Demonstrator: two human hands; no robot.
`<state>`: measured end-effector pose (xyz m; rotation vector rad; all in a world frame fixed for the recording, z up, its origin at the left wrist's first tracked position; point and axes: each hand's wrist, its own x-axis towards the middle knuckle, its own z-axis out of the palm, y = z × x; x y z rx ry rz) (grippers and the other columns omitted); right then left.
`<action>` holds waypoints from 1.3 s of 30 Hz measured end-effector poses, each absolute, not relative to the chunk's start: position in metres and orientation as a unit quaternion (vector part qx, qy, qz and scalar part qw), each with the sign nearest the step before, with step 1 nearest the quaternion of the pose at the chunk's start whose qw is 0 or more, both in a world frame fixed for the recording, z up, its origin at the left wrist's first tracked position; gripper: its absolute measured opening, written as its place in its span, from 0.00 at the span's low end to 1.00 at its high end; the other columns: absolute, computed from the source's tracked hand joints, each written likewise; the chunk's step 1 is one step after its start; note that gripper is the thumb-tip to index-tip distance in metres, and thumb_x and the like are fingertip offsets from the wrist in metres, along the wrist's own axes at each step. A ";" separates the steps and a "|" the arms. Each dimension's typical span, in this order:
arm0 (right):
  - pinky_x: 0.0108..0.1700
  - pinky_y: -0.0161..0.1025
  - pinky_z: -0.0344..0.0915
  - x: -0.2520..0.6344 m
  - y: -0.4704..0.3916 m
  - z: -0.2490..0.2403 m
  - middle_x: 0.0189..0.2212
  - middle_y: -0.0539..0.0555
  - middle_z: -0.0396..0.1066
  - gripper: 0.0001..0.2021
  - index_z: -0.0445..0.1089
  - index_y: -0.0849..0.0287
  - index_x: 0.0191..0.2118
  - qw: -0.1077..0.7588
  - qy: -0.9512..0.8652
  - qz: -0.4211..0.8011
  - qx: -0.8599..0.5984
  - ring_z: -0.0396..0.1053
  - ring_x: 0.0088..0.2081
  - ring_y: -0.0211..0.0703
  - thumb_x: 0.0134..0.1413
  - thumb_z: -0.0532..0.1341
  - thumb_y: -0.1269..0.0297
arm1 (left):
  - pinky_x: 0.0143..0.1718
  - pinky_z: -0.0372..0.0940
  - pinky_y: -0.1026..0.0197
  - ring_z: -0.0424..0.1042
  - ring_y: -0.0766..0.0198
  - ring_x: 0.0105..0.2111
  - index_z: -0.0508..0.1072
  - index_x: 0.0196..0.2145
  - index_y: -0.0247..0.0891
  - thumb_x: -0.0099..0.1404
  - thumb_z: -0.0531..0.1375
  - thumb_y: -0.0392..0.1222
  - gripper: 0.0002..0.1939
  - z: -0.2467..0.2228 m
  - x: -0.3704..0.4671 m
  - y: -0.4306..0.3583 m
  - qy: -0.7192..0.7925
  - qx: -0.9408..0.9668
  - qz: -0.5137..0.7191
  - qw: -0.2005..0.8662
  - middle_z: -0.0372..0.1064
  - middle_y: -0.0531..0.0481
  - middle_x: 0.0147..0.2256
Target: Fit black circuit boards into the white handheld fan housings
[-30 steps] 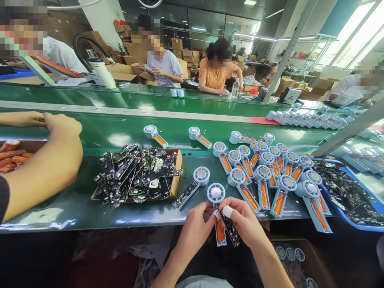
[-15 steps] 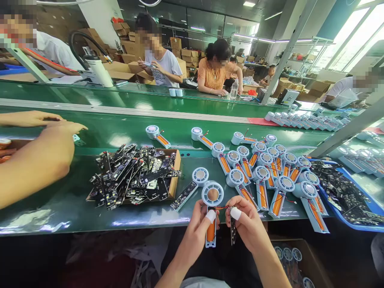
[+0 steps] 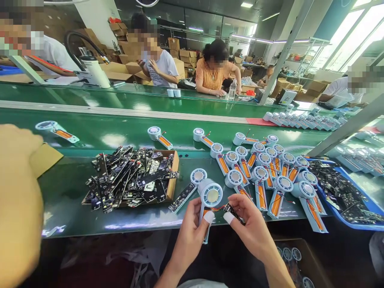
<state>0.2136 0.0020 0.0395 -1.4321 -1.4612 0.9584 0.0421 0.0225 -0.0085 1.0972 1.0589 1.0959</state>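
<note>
My left hand [image 3: 192,226] is closed around the handle of a light-blue handheld fan housing [image 3: 212,194], its round head tilted up. Pinched in my right hand [image 3: 253,228] is a black circuit board [image 3: 234,213], slanting down into the fingers. Thin red and dark wires [image 3: 218,209] stretch between housing and board; whether they are joined to it is hidden. White covers wrap both thumbs. Just behind my left hand lies another fan housing with a black board along its handle [image 3: 183,197]. Most of the battery in the held handle is hidden by my fingers.
Loose circuit boards [image 3: 129,176] heap over a cardboard box [image 3: 174,172] at left. Several fan housings with orange batteries [image 3: 261,174] crowd the right, beside a blue tray [image 3: 331,210] of boards. A co-worker's arm [image 3: 18,200] reaches in at left, near a brown cardboard piece [image 3: 48,158].
The held housing has turned and tilted, so its battery shows less. The board has swung from upright to slanted. At left, the co-worker's arm has shifted closer, and a housing now shows on the green belt.
</note>
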 end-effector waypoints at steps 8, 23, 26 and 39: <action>0.33 0.38 0.61 0.215 0.006 0.048 0.33 0.55 0.75 0.10 0.69 0.57 0.41 0.179 -0.737 0.162 -0.631 0.73 0.33 0.46 0.65 0.51 0.70 | 0.53 0.66 0.51 0.73 0.49 0.52 0.65 0.51 0.38 0.63 0.63 0.54 0.24 -0.007 0.045 0.022 0.481 0.463 0.487 0.563 0.74 0.39 0.50; 0.25 0.33 0.50 0.198 0.008 0.043 0.14 0.44 0.56 0.26 0.57 0.57 0.20 0.294 -0.661 0.509 -0.466 0.52 0.19 0.32 0.69 0.52 0.49 | 0.44 0.66 0.56 0.74 0.56 0.43 0.69 0.49 0.40 0.67 0.59 0.53 0.18 0.005 0.039 0.017 0.358 0.337 0.458 0.740 0.75 0.45 0.47; 0.24 0.33 0.50 0.193 0.004 0.030 0.13 0.44 0.54 0.30 0.54 0.56 0.19 0.364 -0.590 0.548 -0.469 0.50 0.18 0.32 0.69 0.47 0.41 | 0.52 0.64 0.53 0.71 0.50 0.51 0.69 0.51 0.40 0.63 0.64 0.50 0.21 0.004 0.041 0.014 0.337 0.367 0.476 0.725 0.73 0.43 0.50; 0.31 0.33 0.67 0.188 -0.023 0.019 0.30 0.51 0.72 0.18 0.67 0.57 0.53 0.473 -0.542 0.449 -0.530 0.69 0.29 0.39 0.64 0.62 0.53 | 0.34 0.68 0.62 0.70 0.62 0.30 0.68 0.49 0.43 0.67 0.58 0.53 0.17 0.006 0.052 0.008 0.479 0.421 0.465 0.614 0.72 0.51 0.34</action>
